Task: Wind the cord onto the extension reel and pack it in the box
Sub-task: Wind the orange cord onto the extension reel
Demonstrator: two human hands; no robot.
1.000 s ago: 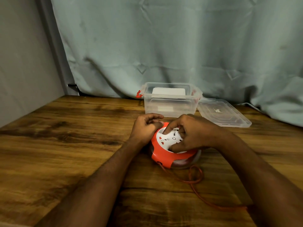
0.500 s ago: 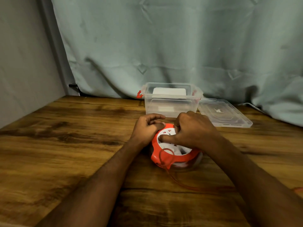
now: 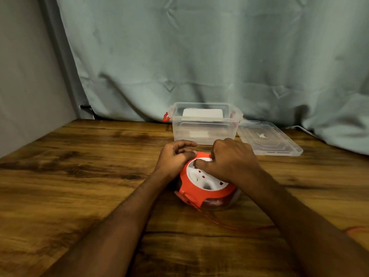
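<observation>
Head view is showing a wooden table (image 3: 79, 186) with an orange and white extension reel (image 3: 205, 185) sitting on it, close to the person and slightly tilted, its white socket face turned up and toward the left. The left hand (image 3: 175, 157) is gripping the far left rim of the reel, fingers curled over the orange edge. The right hand (image 3: 229, 159) is lying over the white socket face, its fingers bent and pressing down into the top of it, thumb stretched across toward the left hand. Both forearms are reaching in from the near edge of the frame. A thin orange cord (image 3: 235, 226) is trailing out from the reel's near lower side and running across the table to the right, passing under the right forearm; it looks blurred. Just behind the hands a clear plastic box (image 3: 205, 124) with red latches is standing open, a white item visible inside against its back wall. Its clear lid (image 3: 267, 137) is lying flat on the table just beside the box, to the right. A pale green curtain (image 3: 199, 56) is hanging behind the table.
</observation>
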